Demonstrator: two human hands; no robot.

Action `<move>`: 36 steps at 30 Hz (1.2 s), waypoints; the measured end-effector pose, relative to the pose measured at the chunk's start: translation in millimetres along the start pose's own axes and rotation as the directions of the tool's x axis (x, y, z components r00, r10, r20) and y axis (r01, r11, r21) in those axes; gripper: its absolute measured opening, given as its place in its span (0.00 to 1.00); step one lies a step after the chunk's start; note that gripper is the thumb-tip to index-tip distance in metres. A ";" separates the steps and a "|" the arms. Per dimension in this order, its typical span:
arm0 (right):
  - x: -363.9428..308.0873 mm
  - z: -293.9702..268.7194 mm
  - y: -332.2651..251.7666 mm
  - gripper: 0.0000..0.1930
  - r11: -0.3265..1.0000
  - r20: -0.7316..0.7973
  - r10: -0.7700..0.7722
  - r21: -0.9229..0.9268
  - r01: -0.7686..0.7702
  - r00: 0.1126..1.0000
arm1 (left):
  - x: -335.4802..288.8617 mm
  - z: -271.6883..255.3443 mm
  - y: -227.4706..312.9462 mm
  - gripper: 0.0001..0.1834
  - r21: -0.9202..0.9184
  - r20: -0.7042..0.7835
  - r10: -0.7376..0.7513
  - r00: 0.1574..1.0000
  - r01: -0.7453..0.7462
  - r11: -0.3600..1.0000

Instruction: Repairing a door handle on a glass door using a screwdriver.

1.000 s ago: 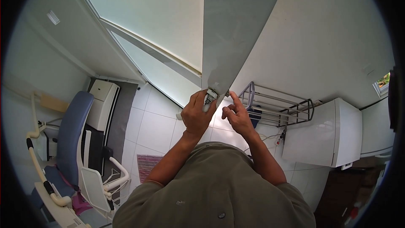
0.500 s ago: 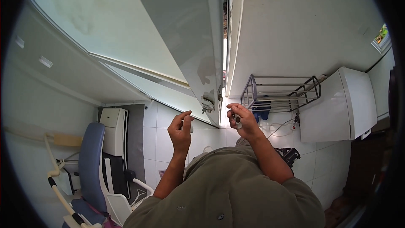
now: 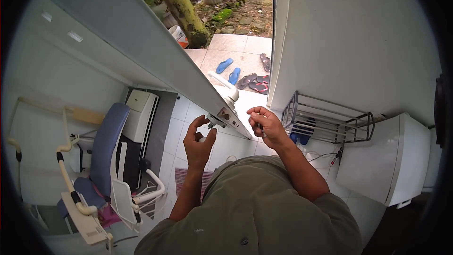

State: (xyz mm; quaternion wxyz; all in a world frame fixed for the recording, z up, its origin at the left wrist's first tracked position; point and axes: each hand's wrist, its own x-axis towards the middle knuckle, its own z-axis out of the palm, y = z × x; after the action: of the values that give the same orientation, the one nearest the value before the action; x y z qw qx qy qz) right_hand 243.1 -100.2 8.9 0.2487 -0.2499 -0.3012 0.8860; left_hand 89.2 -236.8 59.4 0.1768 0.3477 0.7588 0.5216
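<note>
My left hand [image 3: 199, 144] is beside the inner face of a grey-white door [image 3: 160, 47], its thumb and forefinger curved apart near the exposed metal lock fitting [image 3: 215, 122]. A small white piece [image 3: 202, 139] shows inside that hand, mostly hidden by the fingers. Right of the door's edge, my right hand [image 3: 266, 126] is closed, with fingers curled over a small pale piece [image 3: 262, 133] that is largely covered. A lock plate [image 3: 228, 116] is set in the door edge. On the outer side, a white lever handle [image 3: 225, 86] sticks out.
Through the doorway are sandals [image 3: 234, 75] on tiles, a tree trunk [image 3: 184, 12] and potted plants. A grey metal rack [image 3: 330, 115] and white cabinet [image 3: 370, 160] stand right. To the left are a blue-padded chair [image 3: 109, 146] with pale tubing and a striped mat [image 3: 184, 179].
The door has swung wider, showing the outdoors and its outer handle. My left hand has spread its thumb and forefinger near the lock fitting; my right hand stays closed, turned slightly.
</note>
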 end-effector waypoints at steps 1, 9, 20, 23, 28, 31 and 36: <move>1.9 0.5 -3.4 0.08 1.000 0.018 0.021 0.001 -0.021 1.000 | -2.2 2.3 1.7 0.25 0.011 -0.022 -0.013 1.000 0.013 1.000; 35.8 17.7 -31.6 0.13 0.969 0.057 0.020 -0.249 -0.005 0.998 | -7.1 25.9 1.6 0.25 0.142 -0.190 0.051 0.980 -0.025 0.990; 51.8 31.6 -30.0 0.16 0.919 0.010 -0.035 -0.392 0.036 0.999 | -5.4 28.8 -3.6 0.21 0.109 -0.233 0.040 0.972 -0.015 0.994; 54.0 34.9 -28.7 0.16 0.899 0.017 -0.062 -0.433 0.063 0.998 | -2.3 25.7 -4.6 0.21 0.136 -0.212 0.085 0.974 -0.057 0.989; 53.0 38.8 -25.1 0.15 0.866 0.021 -0.113 -0.487 0.109 0.993 | 2.9 20.7 -9.1 0.19 0.156 -0.172 0.119 0.978 -0.093 0.983; 50.6 41.0 -23.5 0.15 0.857 0.018 -0.140 -0.499 0.131 0.990 | 4.2 18.2 -9.7 0.19 0.151 -0.153 0.111 0.982 -0.088 0.985; 46.6 44.7 -22.4 0.16 0.850 0.002 -0.168 -0.506 0.145 0.986 | 5.9 14.9 -7.4 0.17 0.048 -0.088 0.115 0.989 -0.111 0.993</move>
State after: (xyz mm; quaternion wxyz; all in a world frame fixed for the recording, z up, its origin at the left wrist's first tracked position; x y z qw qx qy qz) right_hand 188.0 -75.4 40.9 0.2524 -0.2995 -0.5361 0.7478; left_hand 91.9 -224.2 47.3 0.1049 0.3700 0.7561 0.5294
